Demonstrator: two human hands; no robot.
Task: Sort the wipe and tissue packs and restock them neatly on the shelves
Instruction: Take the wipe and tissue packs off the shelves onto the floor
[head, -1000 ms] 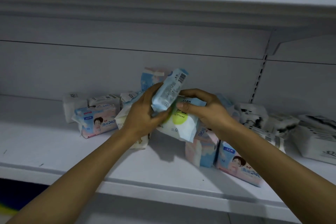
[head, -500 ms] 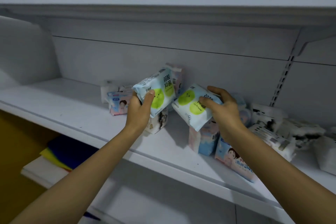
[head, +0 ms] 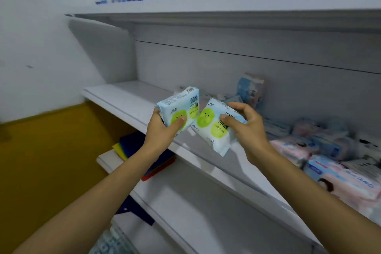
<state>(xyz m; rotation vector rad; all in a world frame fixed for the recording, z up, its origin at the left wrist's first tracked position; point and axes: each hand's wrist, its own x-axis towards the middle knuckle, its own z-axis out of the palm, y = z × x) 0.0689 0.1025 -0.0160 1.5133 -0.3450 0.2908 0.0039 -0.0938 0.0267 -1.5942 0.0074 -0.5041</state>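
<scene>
My left hand (head: 162, 130) grips a light blue wipe pack with green circles (head: 180, 107), held upright above the front edge of the white shelf (head: 132, 99). My right hand (head: 245, 128) grips a matching pack (head: 212, 128), tilted down to the right, its corner almost touching the left pack. Behind my right hand a blue and pink pack (head: 250, 88) stands against the back panel. A heap of pink and blue tissue packs (head: 321, 148) lies on the shelf at the right, blurred.
The shelf's left stretch ends at a white wall (head: 41, 47). An upper shelf (head: 226, 6) hangs overhead. On the lower shelf (head: 185, 202) lie coloured flat sheets (head: 132, 146). Yellow floor (head: 41, 161) shows at the left.
The view has swung to the left, so the pile now sits at the right. Both hands have carried their green-circle packs leftward and closer together, away from the pile.
</scene>
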